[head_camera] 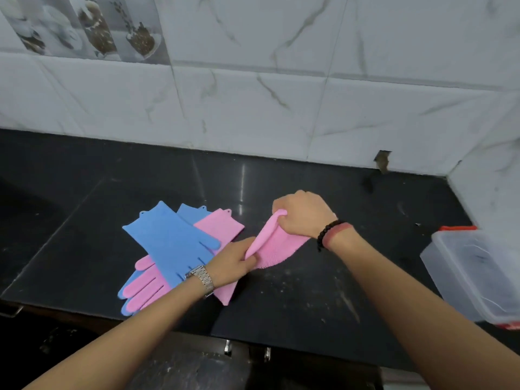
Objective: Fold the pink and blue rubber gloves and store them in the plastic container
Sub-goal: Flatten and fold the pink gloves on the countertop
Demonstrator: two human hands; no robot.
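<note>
A pink rubber glove (274, 243) is held between both hands above the black counter, partly doubled over. My right hand (302, 213) grips its upper end; my left hand (235, 261) pinches its lower part, with the cuff end trailing down to the counter. To the left lies a pile of gloves: a blue glove (168, 243) on top, a second pink glove (216, 225) crossing under it with fingers at the lower left, and another blue glove (190, 212) underneath. The clear plastic container (475, 273) with red clips stands open at the right edge.
The black stone counter (309, 299) runs along a white marble-tiled wall (253, 108), which turns a corner at the far right. The counter's front edge lies just below my forearms, with cabinet handles beneath it.
</note>
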